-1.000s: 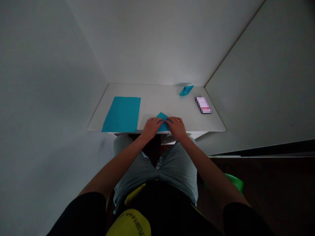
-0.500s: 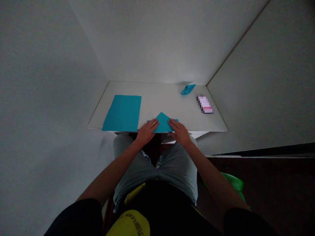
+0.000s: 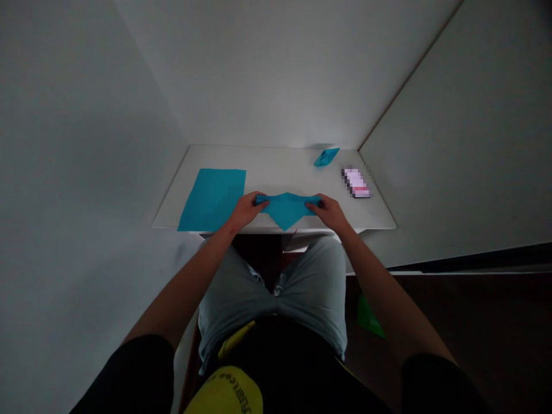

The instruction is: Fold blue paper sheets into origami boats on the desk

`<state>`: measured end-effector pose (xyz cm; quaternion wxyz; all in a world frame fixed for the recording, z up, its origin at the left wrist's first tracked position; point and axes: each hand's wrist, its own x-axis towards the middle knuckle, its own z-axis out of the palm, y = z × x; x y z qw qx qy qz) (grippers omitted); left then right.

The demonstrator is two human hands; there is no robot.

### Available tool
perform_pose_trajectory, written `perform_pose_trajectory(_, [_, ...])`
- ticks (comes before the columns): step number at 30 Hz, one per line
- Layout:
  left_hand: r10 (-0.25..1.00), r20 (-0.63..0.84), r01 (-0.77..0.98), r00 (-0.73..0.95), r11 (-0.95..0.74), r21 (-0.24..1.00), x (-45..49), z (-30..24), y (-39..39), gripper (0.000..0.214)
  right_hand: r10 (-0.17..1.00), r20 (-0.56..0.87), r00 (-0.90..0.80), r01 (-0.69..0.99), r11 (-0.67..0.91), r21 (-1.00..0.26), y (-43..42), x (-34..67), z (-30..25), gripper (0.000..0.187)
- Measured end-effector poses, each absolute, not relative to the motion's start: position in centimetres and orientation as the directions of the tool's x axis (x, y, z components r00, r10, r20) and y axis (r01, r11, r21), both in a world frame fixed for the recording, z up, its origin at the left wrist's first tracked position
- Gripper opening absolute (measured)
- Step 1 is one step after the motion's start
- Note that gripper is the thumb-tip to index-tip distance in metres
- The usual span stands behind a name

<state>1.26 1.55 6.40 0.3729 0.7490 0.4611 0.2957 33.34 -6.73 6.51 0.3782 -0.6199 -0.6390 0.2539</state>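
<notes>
A folded blue sheet of paper [image 3: 285, 210] is held over the front of the white table, its pointed part facing me and a wide strip along its far side. My left hand [image 3: 249, 208] pinches the strip's left end between thumb and fingers. At the other end, my right hand [image 3: 329, 210] grips the strip the same way. To the left lies a flat blue sheet [image 3: 214, 198], close to my left hand. A small folded blue paper boat [image 3: 326, 157] rests near the back of the table.
The white table [image 3: 276, 167] stands against the walls at its back and sides. A phone [image 3: 357, 183] with a blurred screen lies at its right. Below on the right, a green object [image 3: 370, 317] is partly hidden behind my arm.
Both hands went from lying flat on the folded paper to pinching its two ends, farther apart. The paper's point, facing away before, now faces me.
</notes>
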Motion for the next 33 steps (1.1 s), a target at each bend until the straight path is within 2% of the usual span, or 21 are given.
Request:
perform_pose_trajectory(4, [0.929, 0.116, 0.692, 0.350, -0.340, 0.637, 1.9, 4.4, 1.6, 0.022, 0.973, 0.215, 0.085, 0.739, 0.083, -0.668, -5.2, 33.1, 3.8, 0.036])
perform_pose_trajectory(7, [0.914, 0.292, 0.739, 0.282, -0.401, 0.541, 2.2, 3.6, 0.7, 0.045, 0.928, 0.367, 0.073, 0.788, 0.171, -0.591, -5.3, 32.8, 2.4, 0.061])
perform_pose_trajectory(8, [0.893, 0.342, 0.735, 0.292, -0.439, 0.517, 2.1, 3.4, 0.4, 0.051, 0.914, 0.404, 0.030, 0.799, 0.221, -0.560, -5.5, 32.8, 2.1, 0.061])
perform_pose_trajectory(11, [0.800, 0.361, 0.661, 0.479, -0.599, 0.451, 1.4, 3.2, -0.4, 0.036, 0.896, 0.386, -0.218, 0.799, 0.391, -0.456, -6.6, 32.9, 2.0, 0.040])
perform_pose_trajectory(12, [0.754, 0.337, 0.615, 0.563, -0.655, 0.438, 0.9, 3.1, -0.7, 0.032, 0.889, 0.357, -0.289, 0.793, 0.430, -0.431, -7.1, 33.0, 2.0, 0.036])
perform_pose_trajectory(14, [0.653, 0.288, 0.521, 0.700, -0.743, 0.420, -0.3, 2.9, -1.1, 0.037, 0.875, 0.313, -0.370, 0.783, 0.475, -0.402, -8.0, 33.3, 2.1, 0.036])
perform_pose_trajectory(17, [0.532, 0.228, 0.419, 0.816, -0.815, 0.401, -2.3, 2.6, -1.2, 0.060, 0.853, 0.292, -0.431, 0.761, 0.518, -0.391, -9.1, 34.4, 2.2, 0.041])
perform_pose_trajectory(18, [0.507, 0.211, 0.398, 0.836, -0.824, 0.403, -2.8, 2.6, -1.1, 0.062, 0.843, 0.282, -0.458, 0.744, 0.537, -0.396, -9.2, 34.9, 2.2, 0.046])
perform_pose_trajectory(21, [0.455, 0.175, 0.346, 0.873, -0.832, 0.434, -3.8, 2.7, -0.2, 0.050, 0.808, 0.252, -0.533, 0.685, 0.586, -0.433, -9.2, 36.2, 2.3, 0.055])
perform_pose_trajectory(25, [0.401, 0.192, 0.270, 0.896, -0.833, 0.483, -3.8, 3.0, 1.4, 0.038, 0.778, 0.262, -0.571, 0.601, 0.613, -0.513, -8.4, 36.8, 2.8, 0.043])
perform_pose_trajectory(28, [0.414, 0.215, 0.257, 0.884, -0.817, 0.516, -3.2, 3.1, 2.2, 0.031, 0.792, 0.268, -0.549, 0.579, 0.591, -0.562, -7.8, 36.3, 3.4, 0.032])
perform_pose_trajectory(33, [0.551, 0.145, 0.386, 0.822, -0.726, 0.570, -1.5, 3.8, 2.9, 0.017, 0.839, 0.250, -0.482, 0.625, 0.530, -0.573, -6.9, 35.5, 3.5, 0.027])
